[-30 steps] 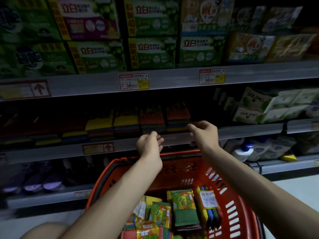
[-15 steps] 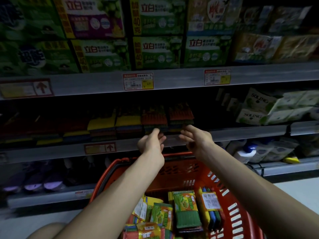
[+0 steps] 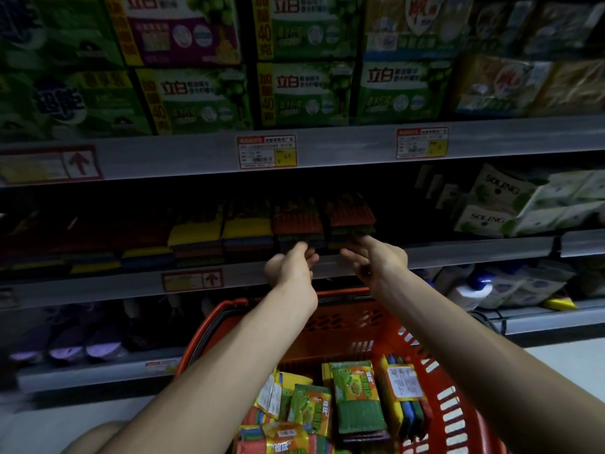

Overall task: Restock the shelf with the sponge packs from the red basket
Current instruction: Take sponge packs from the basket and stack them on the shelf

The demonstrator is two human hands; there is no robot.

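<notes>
A red basket (image 3: 458, 407) sits low in front of me with several sponge packs (image 3: 357, 398) in green, yellow and orange wrappers. On the dim middle shelf (image 3: 474, 252) lie rows of stacked sponge packs (image 3: 296, 224), yellow ones left, red-topped ones right. My left hand (image 3: 289, 265) reaches to the shelf edge, fingertips touching the bottom of a red-topped stack. My right hand (image 3: 376, 257) is beside it, fingers spread under the rightmost stack (image 3: 348, 216). Neither hand holds a pack.
Green and purple detergent boxes (image 3: 304, 90) fill the upper shelf above price tags (image 3: 266, 151). White Soling packs (image 3: 497, 204) lie right of the sponges. Bottles (image 3: 468, 290) and dark items stand on the lower shelf. Pale floor shows at both sides.
Both hands have drawn closer together and reached forward to the front of the red-topped sponge stacks; the right hand left the shelf rail and opened its fingers.
</notes>
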